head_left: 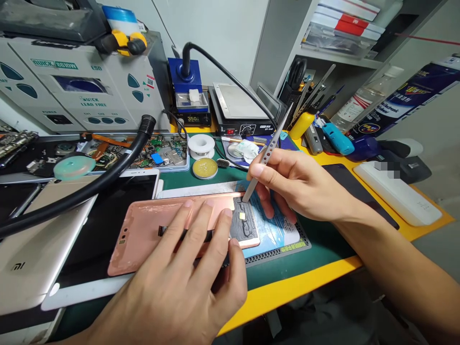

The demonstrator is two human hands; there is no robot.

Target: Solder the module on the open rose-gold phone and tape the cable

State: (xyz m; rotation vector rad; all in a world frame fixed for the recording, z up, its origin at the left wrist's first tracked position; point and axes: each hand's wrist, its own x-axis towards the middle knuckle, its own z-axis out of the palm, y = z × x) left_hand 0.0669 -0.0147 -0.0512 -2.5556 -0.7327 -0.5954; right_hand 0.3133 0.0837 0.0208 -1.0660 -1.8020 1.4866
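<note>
A pink phone back cover (143,235) lies tilted on a blue-white mat (268,230). My left hand (179,273) rests over its middle, fingers stretched and spread on the surface, the thumb mostly hidden beneath. Between thumb and fingers, my right hand (291,182) grips metal tweezers (266,155) with a row of holes. Their pointed end is up, and the broad lower end touches the dark sticky-looking patch (247,225) at the cover's right end. A small pale yellow square (242,216) sits within that patch. A dark strip on the cover is partly hidden under my left fingers.
To the left are a gold phone cover (32,258), a white-framed screen (108,215) and a thick black hose (118,167). Behind are a tray of circuit boards (161,151), a solder spool (201,144), a tin of yellow paste (204,168) and a hot-air station (86,86).
</note>
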